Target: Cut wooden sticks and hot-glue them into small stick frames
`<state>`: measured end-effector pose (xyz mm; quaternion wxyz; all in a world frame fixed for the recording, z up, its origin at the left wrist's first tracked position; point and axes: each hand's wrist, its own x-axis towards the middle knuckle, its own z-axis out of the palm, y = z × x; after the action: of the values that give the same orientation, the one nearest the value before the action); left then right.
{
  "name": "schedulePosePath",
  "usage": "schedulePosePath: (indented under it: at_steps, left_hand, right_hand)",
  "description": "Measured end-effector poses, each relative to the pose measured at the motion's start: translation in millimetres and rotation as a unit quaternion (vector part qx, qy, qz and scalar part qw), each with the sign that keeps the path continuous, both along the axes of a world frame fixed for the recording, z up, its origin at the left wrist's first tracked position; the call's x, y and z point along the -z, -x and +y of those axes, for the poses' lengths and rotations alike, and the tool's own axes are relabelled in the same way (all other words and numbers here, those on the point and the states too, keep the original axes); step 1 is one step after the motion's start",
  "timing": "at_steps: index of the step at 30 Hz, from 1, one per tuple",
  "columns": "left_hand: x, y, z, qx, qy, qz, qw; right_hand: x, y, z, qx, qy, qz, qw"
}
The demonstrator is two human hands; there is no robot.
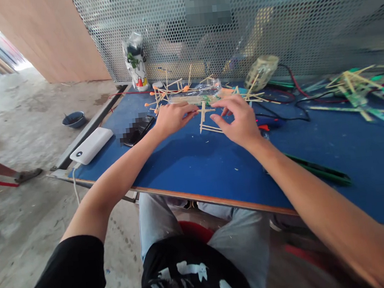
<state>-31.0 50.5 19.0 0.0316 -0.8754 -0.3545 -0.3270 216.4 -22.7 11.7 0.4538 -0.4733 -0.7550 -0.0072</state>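
Observation:
My left hand (177,117) is closed, thumb and fingertips pinched at the left end of a thin crosswise stick on a small wooden stick frame (204,115). On the other side of that frame, my right hand (240,120) is curved, its thumb and forefinger apart close to the sticks. Whether its other fingers touch the frame is hidden. Behind both hands lie a clear plastic bag (212,87) and more thin sticks, some with orange tips (155,93).
A white power bank (92,145) and a black phone (139,130) lie left. A wrapped cup (137,70) and a tipped jar (262,71) stand by the perforated metal screen (174,32). Right are a green utility-knife-like tool (323,171), cables and another stick bundle (356,89).

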Motion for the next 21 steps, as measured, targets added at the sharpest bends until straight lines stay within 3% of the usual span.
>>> schedulePosePath:
  at_steps: [5,9,13,21]
  left_hand:
    - [-3.4,-4,-8,0.001,-0.014,0.033,0.999]
    - [-2.8,-8,-12,0.014,-0.019,0.027,0.999]
    - [-2.1,-9,-14,0.011,-0.023,0.018,1.000]
    - [-3.5,-7,-13,0.009,-0.007,0.026,1.000]
  right_hand:
    - [3.3,2,1,-0.027,-0.007,-0.017,0.999]
    - [5.6,0,4,-0.006,-0.017,0.013,1.000]
    - [3.0,-3,5,0.013,0.013,-0.004,1.000]
    - [-2.6,-1,1,-0.020,0.018,-0.024,0.999]
